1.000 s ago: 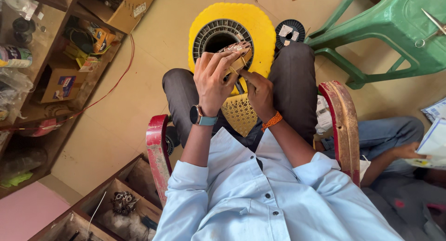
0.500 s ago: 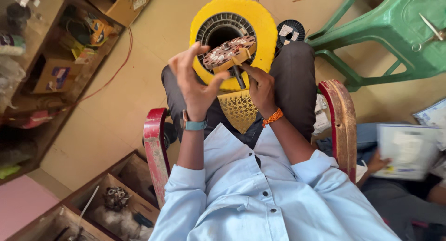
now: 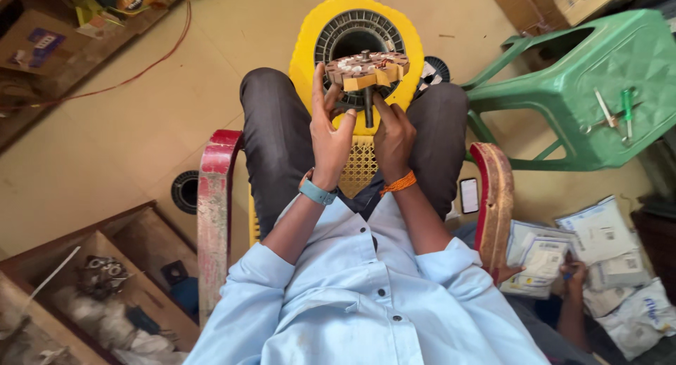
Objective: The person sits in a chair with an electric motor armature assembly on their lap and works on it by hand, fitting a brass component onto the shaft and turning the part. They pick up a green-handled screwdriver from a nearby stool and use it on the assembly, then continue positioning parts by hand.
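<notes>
2 hands (image 3: pixel 362 129) around motor stator (image 3: pixel 367 69)

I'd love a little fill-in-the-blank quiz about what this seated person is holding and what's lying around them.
1. Both hands, the left hand and the right hand, hold a round motor part by its dark ____.
2. The fan housing on the floor in front of the knees is ____ in colour.
3. A screwdriver lies on the ____ plastic stool.
4. The right wrist wears an ____ band.

Missing words: shaft; yellow; green; orange
</notes>
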Motion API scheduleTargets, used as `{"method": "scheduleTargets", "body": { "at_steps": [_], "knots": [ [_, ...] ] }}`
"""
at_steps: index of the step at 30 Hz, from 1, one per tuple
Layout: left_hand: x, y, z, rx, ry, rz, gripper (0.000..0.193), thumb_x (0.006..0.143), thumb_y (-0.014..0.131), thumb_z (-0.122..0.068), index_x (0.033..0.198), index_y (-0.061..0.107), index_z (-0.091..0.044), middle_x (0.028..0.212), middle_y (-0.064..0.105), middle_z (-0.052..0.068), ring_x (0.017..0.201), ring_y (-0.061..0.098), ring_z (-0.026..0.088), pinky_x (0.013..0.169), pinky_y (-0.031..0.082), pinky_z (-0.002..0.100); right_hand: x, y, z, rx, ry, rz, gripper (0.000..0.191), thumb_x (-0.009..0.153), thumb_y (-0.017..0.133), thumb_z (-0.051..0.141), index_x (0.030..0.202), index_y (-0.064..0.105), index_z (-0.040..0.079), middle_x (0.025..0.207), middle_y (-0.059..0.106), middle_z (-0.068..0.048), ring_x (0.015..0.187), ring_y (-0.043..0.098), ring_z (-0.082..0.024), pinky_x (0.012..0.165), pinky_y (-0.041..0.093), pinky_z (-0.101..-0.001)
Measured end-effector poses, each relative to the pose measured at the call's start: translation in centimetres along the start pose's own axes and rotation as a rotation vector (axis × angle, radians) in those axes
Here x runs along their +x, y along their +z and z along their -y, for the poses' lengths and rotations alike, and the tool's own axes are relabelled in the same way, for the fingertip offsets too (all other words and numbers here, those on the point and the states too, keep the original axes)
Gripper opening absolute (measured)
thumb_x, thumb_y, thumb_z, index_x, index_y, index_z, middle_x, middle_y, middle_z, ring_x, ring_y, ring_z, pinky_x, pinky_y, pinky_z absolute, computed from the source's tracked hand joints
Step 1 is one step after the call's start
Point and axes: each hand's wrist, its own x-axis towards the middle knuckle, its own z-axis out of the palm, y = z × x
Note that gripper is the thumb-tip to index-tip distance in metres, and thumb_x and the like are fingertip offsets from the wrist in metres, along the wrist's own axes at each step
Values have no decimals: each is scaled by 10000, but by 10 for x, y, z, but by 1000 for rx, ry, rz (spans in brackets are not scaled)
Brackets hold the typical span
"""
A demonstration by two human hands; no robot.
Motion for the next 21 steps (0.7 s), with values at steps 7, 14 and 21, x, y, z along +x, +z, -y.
{"method": "scheduleTargets", "body": {
  "at_steps": [7, 14, 21],
  "knots": [
    [35, -22, 1, -190, -13, 188, 1014, 862, 548, 54, 1692, 33, -218, 1588, 522, 216, 1380, 596, 292, 1088, 531, 386, -3, -2, 38, -8, -48, 136, 397, 903, 576, -82, 1252, 694, 67, 1013, 704, -169, 895, 700, -377, 754, 555, -445],
    [71, -51, -6, 192, 168, 383, 1015, 917, 728, -57, 1687, 98, -259, 1419, 691, 205, 1312, 684, 310, 1058, 561, 402, -2, 17, 66, 36, -70, 249, 352, 861, 610, -86, 1163, 724, 54, 982, 706, -184, 895, 699, -388, 765, 552, -464],
    [75, -31, 4, 415, 126, 252, 1007, 879, 768, -121, 1660, 149, -258, 1135, 766, 95, 923, 761, 213, 864, 617, 351, 18, -39, 50, 135, -128, 311, 416, 889, 518, -126, 1193, 739, 50, 1076, 751, -186, 964, 745, -342, 866, 580, -414]
  ]
}}
